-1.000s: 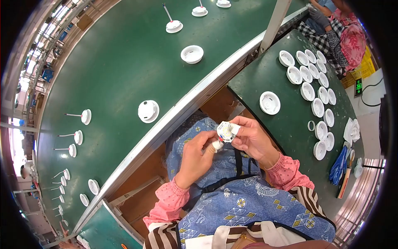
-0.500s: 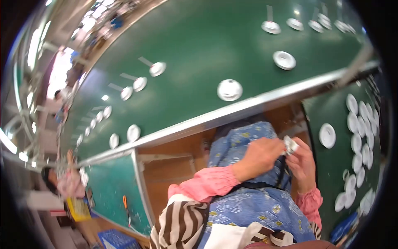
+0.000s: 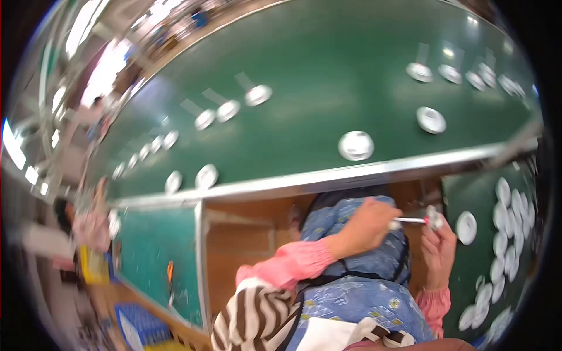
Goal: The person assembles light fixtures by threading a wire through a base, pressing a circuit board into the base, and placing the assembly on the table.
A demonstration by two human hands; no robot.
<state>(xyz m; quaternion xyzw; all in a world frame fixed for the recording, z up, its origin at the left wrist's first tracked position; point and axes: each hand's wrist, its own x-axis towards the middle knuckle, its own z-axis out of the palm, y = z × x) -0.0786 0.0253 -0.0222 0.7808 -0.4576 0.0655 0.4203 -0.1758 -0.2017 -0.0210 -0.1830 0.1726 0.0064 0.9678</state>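
Over my lap, my left hand (image 3: pixel 372 225) is closed with its fingers pinched on a thin white strip (image 3: pixel 411 220). The strip runs across to a small whitish part (image 3: pixel 434 218), with a red bit where they meet. My right hand (image 3: pixel 439 251) grips that part between thumb and fingers; its exact kind is too blurred to tell. Beside my right hand lies a round white disc-shaped piece (image 3: pixel 466 227) on the green side surface. Another round white piece (image 3: pixel 356 145) lies on the green table in front of me.
The long green table (image 3: pixel 293 88) carries several round white pieces, some with pale strips. A metal edge (image 3: pixel 304 177) borders it. More white discs (image 3: pixel 500 216) cluster at right. An orange-handled tool (image 3: pixel 170 272) lies on the left surface. Another person (image 3: pixel 91 225) sits at far left.
My hands have drawn apart, and the white strip now shows stretched between them. The view has shifted, so the table and its pieces appear lower and turned slightly.
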